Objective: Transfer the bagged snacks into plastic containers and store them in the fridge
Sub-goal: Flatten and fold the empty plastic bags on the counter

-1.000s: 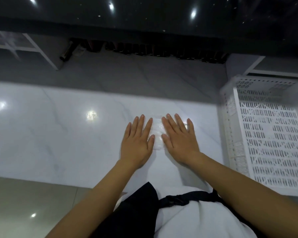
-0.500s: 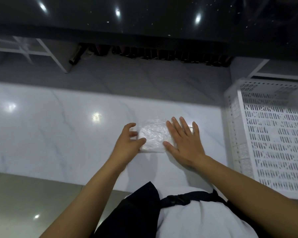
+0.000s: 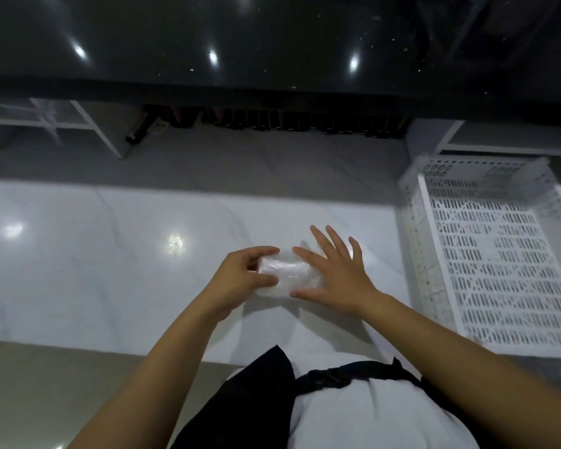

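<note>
left fingers [image 3: 260, 251] round clear bag [image 3: 287, 274]

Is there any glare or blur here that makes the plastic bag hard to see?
Head view: lamp glare spots the white counter; the clear bag washes out against it, edges soft; the right hand looks slightly blurred; the crate bows from the wide lens.

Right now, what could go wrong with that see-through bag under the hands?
1. The left hand pinches only one end of the clear bag; lifted like that, the thin plastic might slip from its grip.
2. The right hand lies flat on the bag; pressing hard could crush what is inside, which I cannot make out.
3. The white crate stands close beside that arm, so a quick swing could bump it.
</note>
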{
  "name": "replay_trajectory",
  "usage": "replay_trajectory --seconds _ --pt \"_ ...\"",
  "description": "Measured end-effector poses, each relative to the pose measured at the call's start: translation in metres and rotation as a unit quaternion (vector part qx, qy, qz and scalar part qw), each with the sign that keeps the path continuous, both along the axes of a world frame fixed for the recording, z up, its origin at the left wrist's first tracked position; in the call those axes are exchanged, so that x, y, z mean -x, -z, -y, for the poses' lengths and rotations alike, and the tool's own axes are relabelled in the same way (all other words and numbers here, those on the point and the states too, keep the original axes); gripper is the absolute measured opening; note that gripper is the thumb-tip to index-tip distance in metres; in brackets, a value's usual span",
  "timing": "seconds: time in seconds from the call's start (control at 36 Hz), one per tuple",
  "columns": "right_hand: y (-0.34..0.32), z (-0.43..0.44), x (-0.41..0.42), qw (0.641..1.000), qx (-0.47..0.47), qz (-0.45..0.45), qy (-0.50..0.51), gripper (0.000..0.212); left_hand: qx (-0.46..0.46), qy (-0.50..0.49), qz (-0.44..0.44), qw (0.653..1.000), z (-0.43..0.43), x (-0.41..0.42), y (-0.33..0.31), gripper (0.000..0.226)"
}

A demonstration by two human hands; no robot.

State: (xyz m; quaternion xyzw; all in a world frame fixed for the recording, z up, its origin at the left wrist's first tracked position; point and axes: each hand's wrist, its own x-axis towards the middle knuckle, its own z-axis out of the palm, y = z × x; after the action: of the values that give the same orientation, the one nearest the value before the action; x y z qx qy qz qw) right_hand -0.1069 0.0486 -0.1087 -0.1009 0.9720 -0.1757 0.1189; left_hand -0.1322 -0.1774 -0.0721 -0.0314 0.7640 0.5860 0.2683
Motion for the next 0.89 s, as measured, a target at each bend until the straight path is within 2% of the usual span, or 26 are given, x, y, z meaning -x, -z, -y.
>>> replay_trajectory --seconds 0.11,0.22,0.31,0.36,0.42,0.5,0.64,0.78,0.89 --pt "-0.008 0.0 -0.008 0.999 0.042 0.004 0.032 0.041 -0.018 0.002 -0.026 0.999 0.003 -0.009 -0.008 0.042" --pt "-0.016 -0.009 -0.024 0.994 0.098 0.017 0.049 0.027 0.063 0.033 -0.106 0.992 0.009 -0.017 -0.017 0.026" --pt "-0.03 -0.018 -0.038 0.989 0.126 0.063 0.052 0.025 0.121 0.137 -0.155 0.971 0.011 -0.024 -0.026 0.031" --pt "-0.04 -0.024 -0.051 0.98 0.161 0.101 0.057 0.028 0.115 0.183 -0.176 0.96 0.008 -0.03 -0.033 0.028" --pt "-0.046 -0.03 -0.066 0.967 0.201 0.132 0.081 0.032 0.084 0.196 -0.178 0.961 0.003 -0.037 -0.038 0.017" --pt "-0.053 -0.035 -0.092 0.945 0.25 0.156 0.143 0.045 0.062 0.19 -0.189 0.961 -0.002 -0.047 -0.038 0.015" --pt "-0.061 -0.042 -0.146 0.932 0.262 0.066 0.243 0.027 0.047 0.213 -0.227 0.949 -0.019 -0.076 -0.037 0.02" --pt "-0.077 -0.057 -0.198 0.932 0.247 0.029 0.264 0.017 0.066 0.238 -0.247 0.937 -0.041 -0.124 -0.036 0.032" --pt "-0.082 -0.073 -0.233 0.933 0.222 -0.034 0.28 0.016 0.078 0.283 -0.305 0.906 -0.062 -0.161 -0.035 0.042"
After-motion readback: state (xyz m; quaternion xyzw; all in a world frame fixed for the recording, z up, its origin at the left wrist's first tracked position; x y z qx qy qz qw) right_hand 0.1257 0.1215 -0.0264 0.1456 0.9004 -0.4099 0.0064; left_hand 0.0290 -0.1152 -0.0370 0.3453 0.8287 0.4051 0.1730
